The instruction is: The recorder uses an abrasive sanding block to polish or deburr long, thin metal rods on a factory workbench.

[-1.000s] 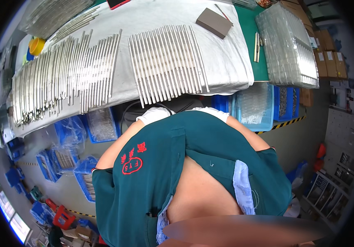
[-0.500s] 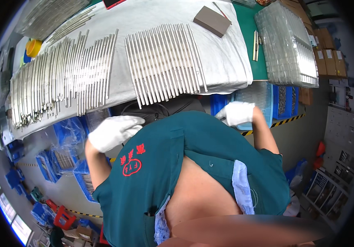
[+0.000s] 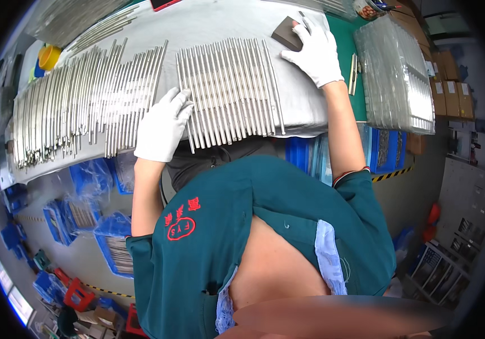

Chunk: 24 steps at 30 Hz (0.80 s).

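Note:
My left hand, in a white glove, rests on the white cloth at the left edge of a row of slim metal rods. Its fingers are stretched out, the tips by the leftmost rod; whether they touch it I cannot tell. Farther off to the right, my gloved right hand reaches over a dark grey rectangular block, thumb and fingers spread. A thin pen-like tool lies by those fingertips, partly covered. One rod lies a little apart at the right side of the row.
A larger, uneven row of metal rods covers the table's left side. Stacked clear plastic trays stand at the right on a green mat. Blue bins sit below the table edge. A yellow ring-shaped item is at far left.
Both hands have risen from near my body onto the table. The left went up to the rod row's left edge; the right reached far forward over the grey block.

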### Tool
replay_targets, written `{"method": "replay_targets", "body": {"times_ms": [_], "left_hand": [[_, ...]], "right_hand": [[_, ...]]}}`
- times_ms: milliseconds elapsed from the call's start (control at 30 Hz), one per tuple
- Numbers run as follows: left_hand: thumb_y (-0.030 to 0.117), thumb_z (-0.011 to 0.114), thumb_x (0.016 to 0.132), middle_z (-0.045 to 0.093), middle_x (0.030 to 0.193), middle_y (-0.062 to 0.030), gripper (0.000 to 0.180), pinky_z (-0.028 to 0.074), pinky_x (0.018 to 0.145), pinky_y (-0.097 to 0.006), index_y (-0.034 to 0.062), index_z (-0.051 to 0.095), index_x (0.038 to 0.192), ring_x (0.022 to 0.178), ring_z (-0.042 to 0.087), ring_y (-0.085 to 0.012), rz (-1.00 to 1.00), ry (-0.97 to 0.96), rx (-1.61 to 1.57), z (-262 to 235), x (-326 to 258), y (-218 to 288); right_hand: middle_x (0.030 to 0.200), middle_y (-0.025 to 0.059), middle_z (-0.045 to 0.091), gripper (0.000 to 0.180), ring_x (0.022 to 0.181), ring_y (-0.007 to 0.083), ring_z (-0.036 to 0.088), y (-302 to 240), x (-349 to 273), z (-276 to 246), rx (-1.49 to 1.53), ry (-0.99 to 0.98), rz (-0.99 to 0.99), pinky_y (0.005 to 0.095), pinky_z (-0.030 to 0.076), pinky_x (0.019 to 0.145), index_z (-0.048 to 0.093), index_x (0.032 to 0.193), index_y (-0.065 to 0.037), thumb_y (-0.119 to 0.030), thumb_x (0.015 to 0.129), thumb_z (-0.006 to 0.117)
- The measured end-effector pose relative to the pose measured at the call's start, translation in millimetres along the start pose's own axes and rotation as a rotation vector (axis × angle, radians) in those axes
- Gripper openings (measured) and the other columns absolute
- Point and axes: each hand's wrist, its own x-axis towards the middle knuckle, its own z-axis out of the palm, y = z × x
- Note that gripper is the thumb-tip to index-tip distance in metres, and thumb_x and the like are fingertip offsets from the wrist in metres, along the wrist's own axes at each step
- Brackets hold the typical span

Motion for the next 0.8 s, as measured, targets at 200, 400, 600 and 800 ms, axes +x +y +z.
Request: {"method": "replay_targets", "body": {"times_ms": [200, 400, 600, 800], "left_hand": [[0.032, 0.057, 0.093, 0.062, 0.114, -0.0094, 0.031, 0.054, 0.070, -0.039, 0.0147, 0.064, 0.118, 0.083, 0.067, -0.0303, 0.024, 0.025, 0.146, 5.8, 3.4, 6.1], [0.036, 0.057, 0.093, 0.061, 0.113, -0.0081, 0.032, 0.054, 0.069, -0.039, 0.0150, 0.064, 0.116, 0.081, 0.067, -0.0302, -0.041, 0.069, 0.172, 15.8, 4.3, 15.9], [0.036, 0.057, 0.093, 0.062, 0.116, -0.0088, 0.030, 0.054, 0.072, -0.041, 0.0142, 0.066, 0.111, 0.084, 0.068, -0.0312, -0.054, 0.098, 0.095, 25.3, 12.5, 24.2], [0.036, 0.056, 0.094, 0.060, 0.124, -0.0126, 0.031, 0.055, 0.077, -0.039, 0.0134, 0.066, 0.112, 0.093, 0.067, -0.0314, -0.040, 0.023, 0.047, 33.0, 20.8, 42.3]], "right_hand": [[0.138, 0.0137, 0.052, 0.071, 0.126, 0.0271, 0.050, 6.6, 2.0, 14.2, -0.022, -0.124, 0.117, 0.0474, 0.029, 0.108, 0.054, 0.135, -0.012, -0.054, 0.079, 0.064], [0.122, 0.0154, 0.063, 0.068, 0.110, 0.0319, 0.059, -11.4, 6.7, -1.8, 0.258, 0.037, 0.173, 0.0396, 0.046, 0.094, 0.057, 0.128, -0.005, -0.048, 0.077, 0.071], [0.130, 0.0179, 0.059, 0.072, 0.116, 0.0274, 0.059, -10.2, -1.5, 20.6, 0.606, 0.348, 0.265, 0.0342, 0.045, 0.099, 0.051, 0.137, -0.001, -0.031, 0.078, 0.079], [0.128, 0.0135, 0.059, 0.071, 0.112, 0.0207, 0.058, 2.2, -9.0, 26.6, 1.002, 0.526, 0.619, 0.0307, 0.048, 0.093, 0.047, 0.140, -0.001, -0.029, 0.082, 0.077]]}}
